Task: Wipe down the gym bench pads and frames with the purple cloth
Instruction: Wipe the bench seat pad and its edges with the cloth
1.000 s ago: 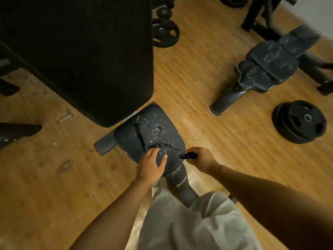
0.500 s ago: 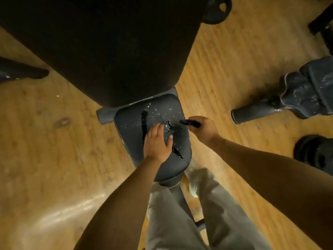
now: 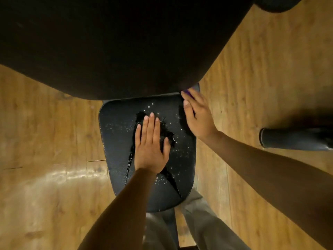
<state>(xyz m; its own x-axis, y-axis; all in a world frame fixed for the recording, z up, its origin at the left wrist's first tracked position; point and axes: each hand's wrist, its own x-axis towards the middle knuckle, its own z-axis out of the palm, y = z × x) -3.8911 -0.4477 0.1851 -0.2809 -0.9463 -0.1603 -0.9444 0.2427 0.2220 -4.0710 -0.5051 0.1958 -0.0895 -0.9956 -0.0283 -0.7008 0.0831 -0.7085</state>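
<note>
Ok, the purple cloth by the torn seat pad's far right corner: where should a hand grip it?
Grip the purple cloth at its exposed edge, coming from the right side. Only a sliver shows between the large black back pad and the right hand over it; the rest is hidden, so this is tentative.

1. Two bare forearms are seen, no sleeves anywhere in view, so short sleeves or none at all.
2. The left hand (image 3: 150, 145) and the right hand (image 3: 197, 116) are both bare; short, plain nails can be made out.
3. Loose light grey fabric trousers (image 3: 203, 230) are worn, creased down both legs.
</note>
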